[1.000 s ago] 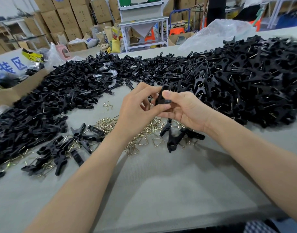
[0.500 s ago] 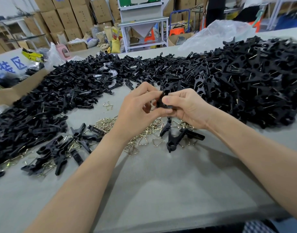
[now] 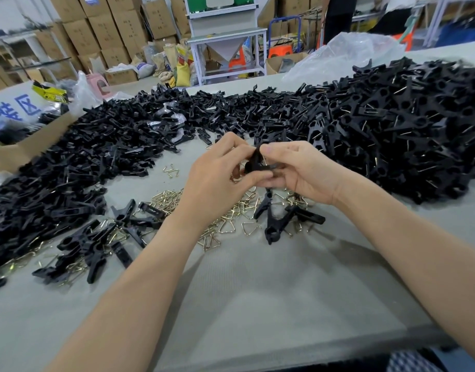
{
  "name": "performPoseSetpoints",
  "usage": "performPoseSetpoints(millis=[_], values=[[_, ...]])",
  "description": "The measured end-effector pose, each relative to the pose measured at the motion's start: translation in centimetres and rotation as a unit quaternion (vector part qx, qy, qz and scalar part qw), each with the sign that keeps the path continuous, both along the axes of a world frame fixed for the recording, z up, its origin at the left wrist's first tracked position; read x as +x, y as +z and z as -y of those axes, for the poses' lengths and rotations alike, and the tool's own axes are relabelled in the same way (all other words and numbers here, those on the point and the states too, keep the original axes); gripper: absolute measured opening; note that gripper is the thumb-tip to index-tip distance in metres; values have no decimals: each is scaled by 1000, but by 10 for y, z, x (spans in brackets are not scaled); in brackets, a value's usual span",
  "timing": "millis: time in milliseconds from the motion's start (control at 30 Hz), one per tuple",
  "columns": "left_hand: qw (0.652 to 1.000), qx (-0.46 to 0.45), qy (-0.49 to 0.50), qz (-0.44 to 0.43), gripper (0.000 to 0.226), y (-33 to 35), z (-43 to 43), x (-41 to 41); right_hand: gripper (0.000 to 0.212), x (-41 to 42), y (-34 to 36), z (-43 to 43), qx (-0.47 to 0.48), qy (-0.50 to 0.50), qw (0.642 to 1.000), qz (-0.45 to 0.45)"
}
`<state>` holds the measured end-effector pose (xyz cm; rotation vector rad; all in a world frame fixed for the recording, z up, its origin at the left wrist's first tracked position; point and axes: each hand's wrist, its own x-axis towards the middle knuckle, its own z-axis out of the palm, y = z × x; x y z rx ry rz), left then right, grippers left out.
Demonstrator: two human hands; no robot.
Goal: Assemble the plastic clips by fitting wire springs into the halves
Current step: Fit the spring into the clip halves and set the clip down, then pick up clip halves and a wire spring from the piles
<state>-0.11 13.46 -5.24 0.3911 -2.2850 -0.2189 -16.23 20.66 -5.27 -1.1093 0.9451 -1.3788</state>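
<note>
Both hands meet on one black clip point(image 3: 254, 162), held above the table point(image 3: 258, 296) at centre. Left hand point(image 3: 217, 181) pinches it from the left, thumb underneath, fingers curled over the top. Right hand point(image 3: 298, 170) pinches from the right, thumb on the upper tip. Tight grips, no gap. The clip's long axis is roughly upright, tilted slightly right, and one arm pokes right. Can't tell whether the spring is seated, fingers hide it.

Judgement: spring fitting is in progress. Next is likely a drop to the right, where the right hand is nearer.

Loose wire springs point(image 3: 228, 214) lie directly below the hands. One finished clip point(image 3: 280, 220) lies just near-right of them. Pile of halves point(image 3: 83, 157) is far left, assembled pile point(image 3: 397, 130) far right. Near side of the table is bare, room to lower the hands. The near edge is well apart from the grip.
</note>
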Motion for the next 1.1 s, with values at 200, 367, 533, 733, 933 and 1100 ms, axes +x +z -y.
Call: performPoseSetpoints(millis=[200, 367, 533, 733, 933, 1100], values=[[998, -5, 33, 44, 34, 1, -1, 1, 12, -5, 1, -1, -2, 15, 1000, -13], [996, -9, 68, 50, 30, -3, 4, -1, 42, -8, 0, -1, 3, -16, 999, -48], [994, 29, 69, 77, 27, -8, 18, 3, 50, -9, -5, 1, -59, -113, 935, -332], [990, 93, 56, 89, 45, -10, 25, 5, 34, -8, -5, 3, -124, -172, 828, -519], [975, 171, 126, 67, 72, -8, 44, 21, 16, -14, -1, -2, -158, -303, 840, -422], [905, 230, 255, 250, 72, -23, 64, 31, 37, -30, 11, -2, -133, -433, 891, -32]])
